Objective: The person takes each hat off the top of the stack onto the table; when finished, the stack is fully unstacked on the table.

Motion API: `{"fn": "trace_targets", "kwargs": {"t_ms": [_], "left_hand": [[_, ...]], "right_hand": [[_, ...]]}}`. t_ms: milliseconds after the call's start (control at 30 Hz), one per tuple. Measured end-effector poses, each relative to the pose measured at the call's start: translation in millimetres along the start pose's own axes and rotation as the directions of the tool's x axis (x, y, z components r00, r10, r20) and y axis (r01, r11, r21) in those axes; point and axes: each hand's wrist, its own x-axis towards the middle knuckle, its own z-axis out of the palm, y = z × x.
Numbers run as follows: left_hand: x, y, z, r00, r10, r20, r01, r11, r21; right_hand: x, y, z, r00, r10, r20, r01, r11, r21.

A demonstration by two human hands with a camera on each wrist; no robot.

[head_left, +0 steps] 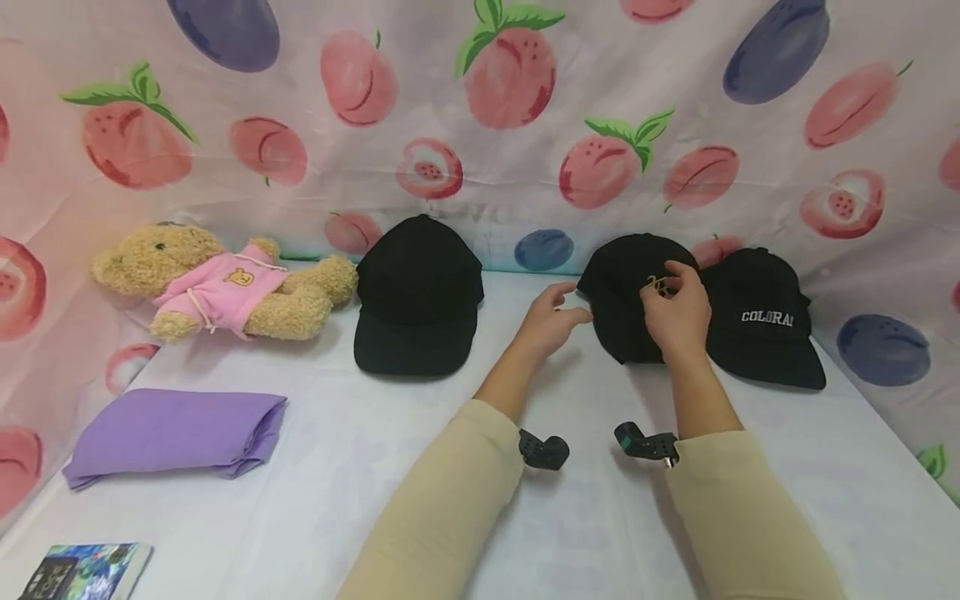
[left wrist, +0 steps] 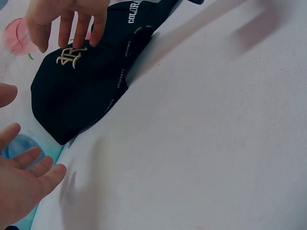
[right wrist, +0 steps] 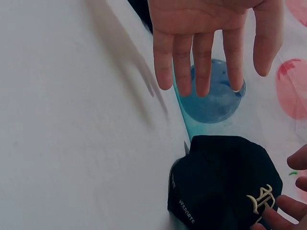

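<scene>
A black cap [head_left: 618, 304] with a gold embroidered emblem [left wrist: 71, 57] sits at the back of the white table, between my two hands. My right hand [head_left: 678, 312] is over its front, fingertips right at the emblem and fingers loosely bent. To the cap's left, my left hand [head_left: 549, 323] reaches toward its edge with fingers spread and nothing in them. Small "VFSPORTS" lettering runs along the cap's inner edge in the left wrist view. Directly right of it, a second black cap [head_left: 765, 325] carries white lettering starting "COLORA". A plain black cap [head_left: 420, 300] stands left of my left hand.
A teddy bear [head_left: 225, 287] in a pink top lies at the back left. In front of it is a folded purple cloth [head_left: 176, 429], and a book [head_left: 90, 571] lies at the near left corner. Fruit-print fabric [head_left: 510, 167] hangs behind the white tabletop [head_left: 315, 508].
</scene>
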Motion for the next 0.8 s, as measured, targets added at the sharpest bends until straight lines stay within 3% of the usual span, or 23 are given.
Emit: {"fn": "trace_targets", "kwargs": {"t_ms": [800], "left_hand": [[-2.2,-1.4,-15.4,1.000,0.011,0.013,-0.010,1.000,-0.020]], "right_hand": [[-13.1,-4,10,0.989,0.022,0.148,-0.044,0.989,0.144]]}}
